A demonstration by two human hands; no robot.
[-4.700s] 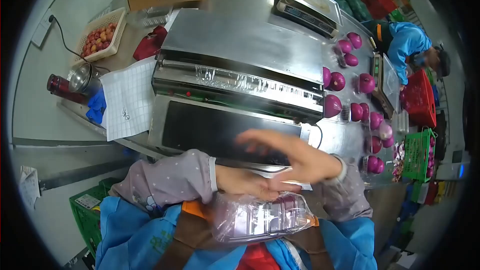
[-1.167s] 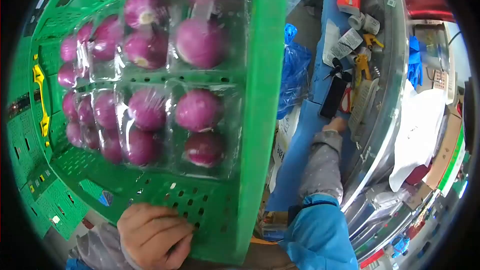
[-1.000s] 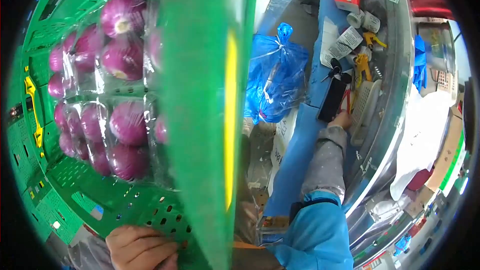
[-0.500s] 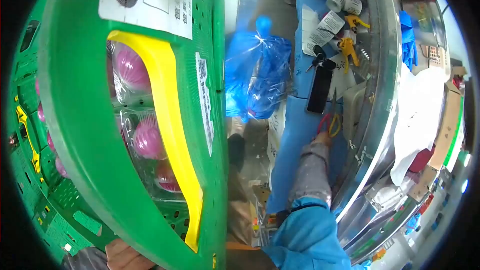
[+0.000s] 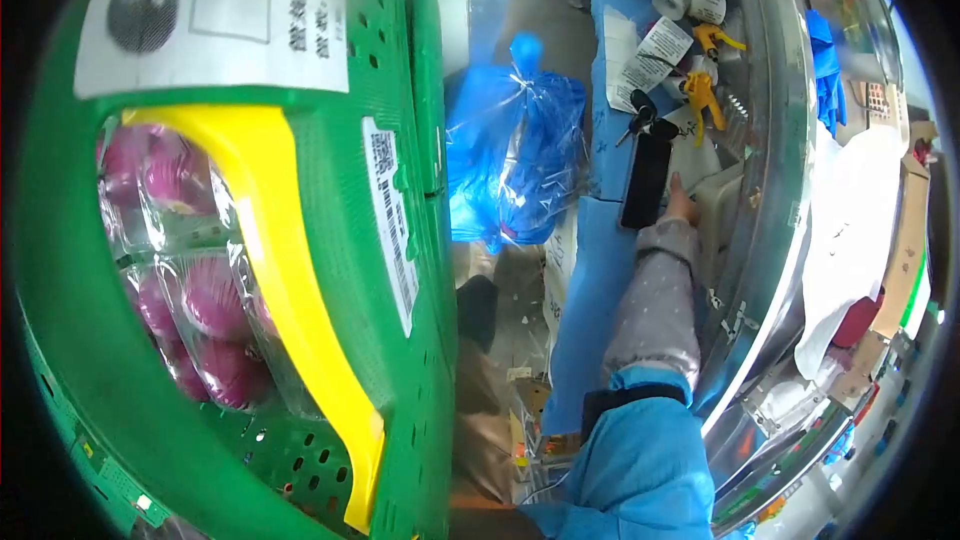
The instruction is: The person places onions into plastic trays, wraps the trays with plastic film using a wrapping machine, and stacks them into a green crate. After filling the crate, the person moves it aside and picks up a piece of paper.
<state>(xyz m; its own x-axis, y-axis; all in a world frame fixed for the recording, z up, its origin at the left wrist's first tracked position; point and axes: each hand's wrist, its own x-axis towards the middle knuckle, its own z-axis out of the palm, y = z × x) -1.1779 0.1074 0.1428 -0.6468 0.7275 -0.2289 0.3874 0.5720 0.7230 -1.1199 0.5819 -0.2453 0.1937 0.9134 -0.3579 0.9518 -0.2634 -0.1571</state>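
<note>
Right arm outstretched, right hand (image 5: 681, 208) mostly hidden, left unseen

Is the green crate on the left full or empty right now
Not empty. Through the green crate's yellow handle opening, clear packs of purple onions show inside. How full it is cannot be told from this view.

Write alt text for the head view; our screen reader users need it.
A green crate with a yellow handle fills the left, holding wrapped purple onions. At right, the person's right hand reaches beside a black phone on a blue shelf, near a blue bag.
</note>
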